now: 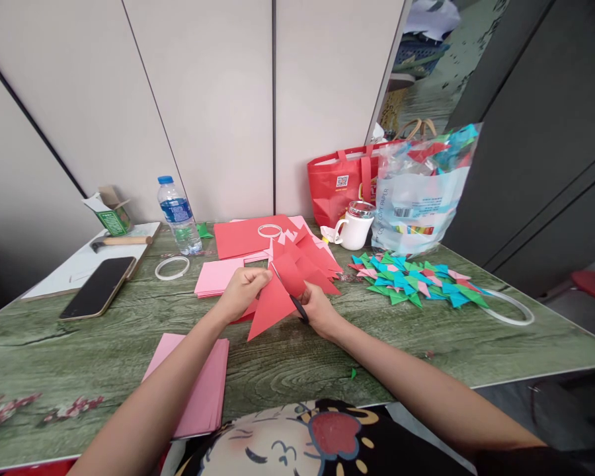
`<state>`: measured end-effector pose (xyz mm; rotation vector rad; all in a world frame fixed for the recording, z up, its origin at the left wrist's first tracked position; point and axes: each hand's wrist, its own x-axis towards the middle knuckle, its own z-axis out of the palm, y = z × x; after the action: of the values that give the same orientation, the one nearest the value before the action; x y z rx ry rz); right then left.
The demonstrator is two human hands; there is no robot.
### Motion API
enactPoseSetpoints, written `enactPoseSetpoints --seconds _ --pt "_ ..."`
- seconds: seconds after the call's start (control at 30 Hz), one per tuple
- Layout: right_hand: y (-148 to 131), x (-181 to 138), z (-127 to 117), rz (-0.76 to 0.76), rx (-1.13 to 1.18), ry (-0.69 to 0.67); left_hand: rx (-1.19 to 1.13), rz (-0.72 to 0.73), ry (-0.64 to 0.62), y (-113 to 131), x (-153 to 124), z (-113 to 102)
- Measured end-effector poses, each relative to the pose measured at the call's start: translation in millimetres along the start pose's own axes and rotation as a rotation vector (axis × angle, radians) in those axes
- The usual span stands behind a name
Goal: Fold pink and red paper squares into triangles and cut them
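Red paper [270, 307] is pinched at its upper edge by my left hand [245, 289], whose fingers are closed. My right hand [318, 309] is wrapped around black-handled scissors [300, 309], with the blades running up into the red paper close to my left fingers. Part of the blades is hidden by the paper. Behind my hands lies a heap of red and pink paper pieces [322, 254]. A stack of pink paper squares [217, 276] sits just beyond my left hand, and another pink stack [205, 383] lies under my left forearm.
On the left are a phone [99, 287], a hammer [121, 241], a small green box [112, 215], a water bottle [178, 215] and a white ring [172, 268]. To the right stand a white mug [356, 227], a red bag [327, 188], a plastic bag [419, 198] and folded colored paper pieces [416, 281].
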<state>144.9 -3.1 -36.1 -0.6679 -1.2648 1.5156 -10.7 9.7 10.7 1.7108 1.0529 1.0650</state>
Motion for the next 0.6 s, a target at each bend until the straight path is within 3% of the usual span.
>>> enactPoseSetpoints --seconds 0.6 --pt "3.3 -0.7 0.0 0.036 -0.015 0.004 -0.103 -0.063 0.002 -2.3 0.3 0.7"
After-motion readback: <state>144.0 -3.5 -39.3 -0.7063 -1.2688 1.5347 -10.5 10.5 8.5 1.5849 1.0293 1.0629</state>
